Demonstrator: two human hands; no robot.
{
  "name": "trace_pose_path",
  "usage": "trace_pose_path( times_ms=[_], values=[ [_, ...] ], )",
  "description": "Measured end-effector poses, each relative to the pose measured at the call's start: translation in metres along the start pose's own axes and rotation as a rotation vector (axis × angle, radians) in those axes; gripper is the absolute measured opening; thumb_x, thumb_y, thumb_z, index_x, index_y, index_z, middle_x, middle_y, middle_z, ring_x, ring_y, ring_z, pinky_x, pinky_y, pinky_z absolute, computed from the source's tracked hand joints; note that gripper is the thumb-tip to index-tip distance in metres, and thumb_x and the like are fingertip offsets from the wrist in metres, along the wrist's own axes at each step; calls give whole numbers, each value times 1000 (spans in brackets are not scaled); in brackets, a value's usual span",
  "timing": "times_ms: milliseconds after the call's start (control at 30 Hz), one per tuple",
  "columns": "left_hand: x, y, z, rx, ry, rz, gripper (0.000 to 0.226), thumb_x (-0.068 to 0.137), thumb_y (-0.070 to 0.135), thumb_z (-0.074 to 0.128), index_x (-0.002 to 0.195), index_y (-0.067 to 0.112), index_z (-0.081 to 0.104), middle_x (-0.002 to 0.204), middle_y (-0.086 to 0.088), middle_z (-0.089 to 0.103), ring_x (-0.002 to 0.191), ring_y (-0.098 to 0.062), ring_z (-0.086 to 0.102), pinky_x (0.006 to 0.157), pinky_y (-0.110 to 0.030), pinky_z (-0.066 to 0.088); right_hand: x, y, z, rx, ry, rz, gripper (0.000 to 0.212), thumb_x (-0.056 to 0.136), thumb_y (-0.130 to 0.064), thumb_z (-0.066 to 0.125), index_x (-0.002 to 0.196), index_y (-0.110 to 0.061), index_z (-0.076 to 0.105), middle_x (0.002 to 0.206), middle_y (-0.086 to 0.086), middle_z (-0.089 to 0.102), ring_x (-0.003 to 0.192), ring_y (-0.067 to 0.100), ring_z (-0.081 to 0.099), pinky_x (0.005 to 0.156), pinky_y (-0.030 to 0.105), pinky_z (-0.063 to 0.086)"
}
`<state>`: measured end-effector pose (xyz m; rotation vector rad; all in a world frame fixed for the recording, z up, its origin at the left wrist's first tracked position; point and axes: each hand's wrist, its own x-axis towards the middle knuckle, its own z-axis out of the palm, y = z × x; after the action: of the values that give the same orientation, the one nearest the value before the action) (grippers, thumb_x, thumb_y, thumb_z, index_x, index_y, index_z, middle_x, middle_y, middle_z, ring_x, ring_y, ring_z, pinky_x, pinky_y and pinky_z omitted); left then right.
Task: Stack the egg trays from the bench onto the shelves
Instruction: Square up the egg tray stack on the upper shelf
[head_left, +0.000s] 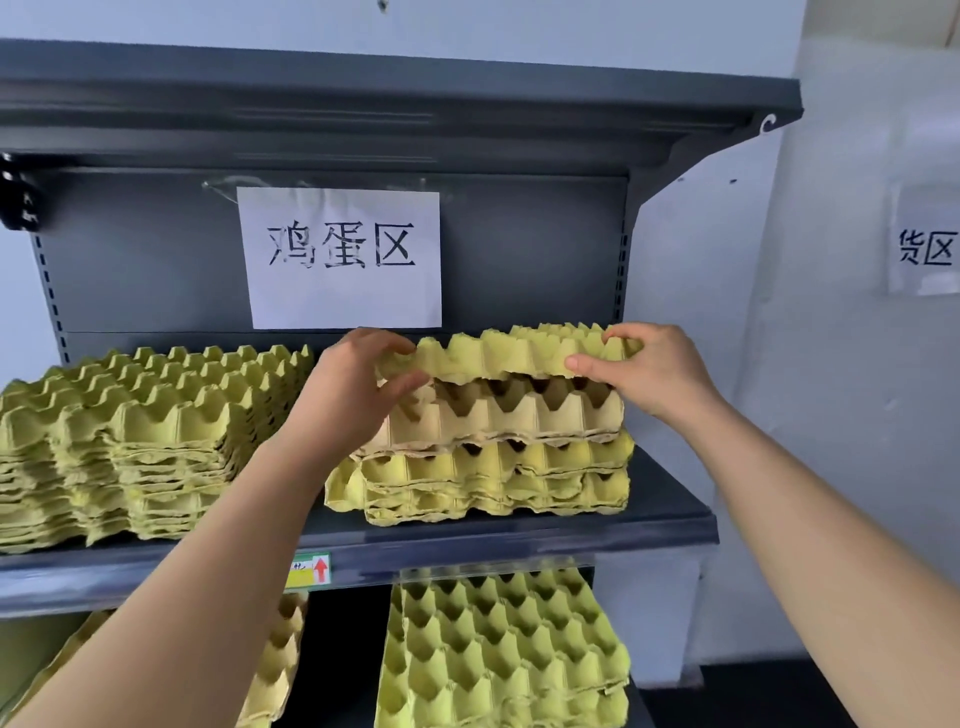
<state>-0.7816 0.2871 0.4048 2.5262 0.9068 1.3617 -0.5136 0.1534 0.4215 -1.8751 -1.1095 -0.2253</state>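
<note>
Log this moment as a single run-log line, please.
left hand: grips green tray | right hand: grips it | tray: atop right stack, upper shelf

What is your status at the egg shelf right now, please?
Left hand and right hand gripping yellow-green pulp egg tray. Tray atop right-hand stack, beige tray beneath. Nothing in the way.

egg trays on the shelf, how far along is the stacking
Done: a tall yellow stack sits on the shelf, with more trays below. In hand: left hand and right hand hold a yellow tray atop the right stack. The bench is out of view.
</note>
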Motion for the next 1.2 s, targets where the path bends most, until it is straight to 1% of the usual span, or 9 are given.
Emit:
trace_pose_path(
  times_ms=[100,233,433,500,700,900,1033,1133,1200],
  values=[
    [0,-4,2,-23,27,12,35,84,31,72,115,17,65,120,-3,60,94,-10,51,82,-22,37,0,-2,5,-6,30,5,82,53,-72,74,120,-26,62,130,6,53,123,24,48,96,39,47],
    [4,-1,7,-53,55,34,36,84,27,71,118,16,64,122,-1,57,93,-7,48,83,-16,34,1,-6,1,-22,104,-19,81,53,-72,74,120,-26,63,128,9,49,124,28,44,99,41,44],
    [5,-7,-5,-71,137,81,36,83,25,73,117,16,65,121,1,57,94,-8,52,83,-21,38,2,-18,-4,-2,104,-34,76,54,-72,74,117,-29,63,126,6,48,121,26,46,97,44,47],
    [-1,-16,-9,-50,128,85,36,83,26,73,117,16,66,120,1,58,95,-9,54,83,-22,40,-4,-20,5,-1,82,-26,78,53,-75,72,117,-31,63,125,6,48,119,27,48,95,44,48],
    [-21,-40,-7,14,74,63,38,83,23,72,119,13,64,123,-2,55,98,-11,52,83,-23,40,-24,-19,36,-42,-2,-23,75,60,-70,71,122,-28,61,125,9,45,124,26,41,98,39,42],
    [-38,-46,5,39,-4,43,44,86,29,69,126,15,59,127,-1,51,85,-14,57,79,-22,39,-36,-10,42,-166,-33,-49,73,64,-73,66,122,-29,59,124,10,45,122,27,41,94,35,39],
    [-45,-50,16,72,-115,-16,68,85,49,63,140,15,45,138,-3,43,110,-21,54,94,-30,45,-40,-1,42,-228,-93,-83,73,67,-75,60,125,-31,56,126,8,42,110,24,50,99,38,42],
    [-46,-48,23,118,-200,-43,84,81,56,64,146,12,35,144,-1,32,115,-19,51,97,-28,43,-45,9,40,-204,-163,-79,76,72,-70,61,134,-30,48,133,5,34,96,17,52,94,29,38],
    [-45,-48,23,131,-201,-53,84,81,51,67,146,11,33,146,-1,31,117,-20,50,99,-30,42,-48,15,38,-138,-206,-67,83,69,-65,67,140,-30,43,139,4,29,110,20,49,98,29,36]
  ],
)
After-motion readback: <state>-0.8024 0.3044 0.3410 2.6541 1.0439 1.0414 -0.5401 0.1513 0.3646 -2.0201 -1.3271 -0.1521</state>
